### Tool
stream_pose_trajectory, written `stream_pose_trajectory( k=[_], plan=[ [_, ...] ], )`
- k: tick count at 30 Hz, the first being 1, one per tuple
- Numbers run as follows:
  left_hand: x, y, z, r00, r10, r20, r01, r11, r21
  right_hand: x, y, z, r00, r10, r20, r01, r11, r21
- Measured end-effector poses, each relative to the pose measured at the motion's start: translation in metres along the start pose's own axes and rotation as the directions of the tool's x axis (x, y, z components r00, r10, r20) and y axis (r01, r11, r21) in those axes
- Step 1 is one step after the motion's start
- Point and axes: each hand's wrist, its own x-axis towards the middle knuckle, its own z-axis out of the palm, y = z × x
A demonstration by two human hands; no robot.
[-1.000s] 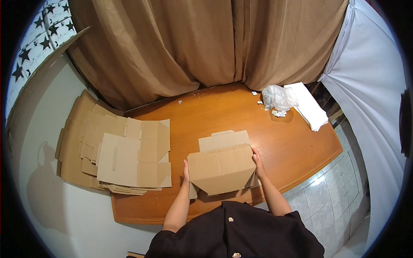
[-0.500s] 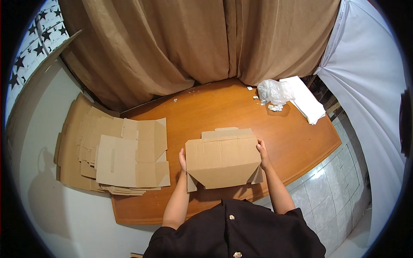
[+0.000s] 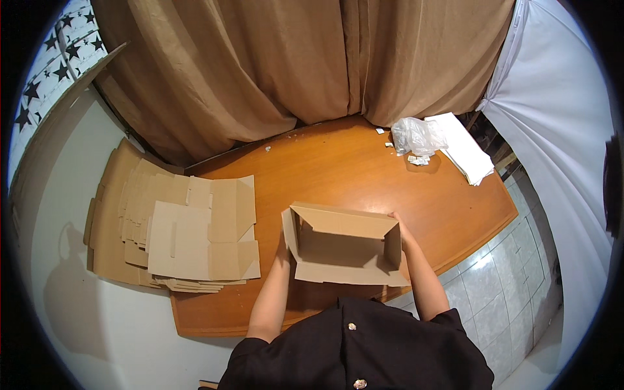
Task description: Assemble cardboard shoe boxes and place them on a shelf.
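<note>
A partly folded brown cardboard box (image 3: 344, 250) is between my hands near the front of the table, its open side turned up toward me. Dark inner walls show, with flaps standing out at the left edge and along the near edge. My left hand (image 3: 283, 247) holds the box's left end; its fingers are mostly hidden behind the cardboard. At the opposite end, my right hand (image 3: 398, 224) grips the far right corner, with only part of the fingers showing.
A stack of flat, unfolded cardboard blanks (image 3: 182, 237) lies at the left on the wooden table (image 3: 312, 162). At the back right are a clear plastic bag (image 3: 419, 136), small white packets (image 3: 418, 160) and white sheets (image 3: 469, 156). Brown curtains (image 3: 260, 65) hang behind.
The box has been turned over between my hands: its closed outer face showed before, and now its open inside faces me. My left fingers have gone out of sight behind it.
</note>
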Motion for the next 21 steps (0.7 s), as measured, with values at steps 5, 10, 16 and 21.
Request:
stream_pose_trajectory(
  k=[5, 10, 16, 21],
  plan=[
    [0.058, -0.094, -0.072, 0.953, -0.302, 0.032, 0.29, 0.938, 0.191, 0.014, 0.034, -0.013, 1.0, -0.006, 0.009, 0.007, 0.993, -0.114],
    [0.075, -0.156, -0.121, 0.997, -0.054, 0.053, 0.027, 0.908, 0.418, 0.014, 0.044, -0.002, 0.938, -0.342, -0.056, 0.339, 0.939, -0.06],
    [0.05, -0.126, -0.097, 0.987, -0.068, -0.143, 0.133, 0.846, 0.517, 0.021, 0.045, -0.011, 0.866, -0.381, -0.324, 0.446, 0.882, 0.154],
    [0.01, -0.047, -0.053, 0.981, 0.131, -0.145, -0.103, 0.977, 0.184, -0.024, 0.016, -0.022, 0.809, -0.536, -0.241, 0.557, 0.83, 0.025]
  ],
)
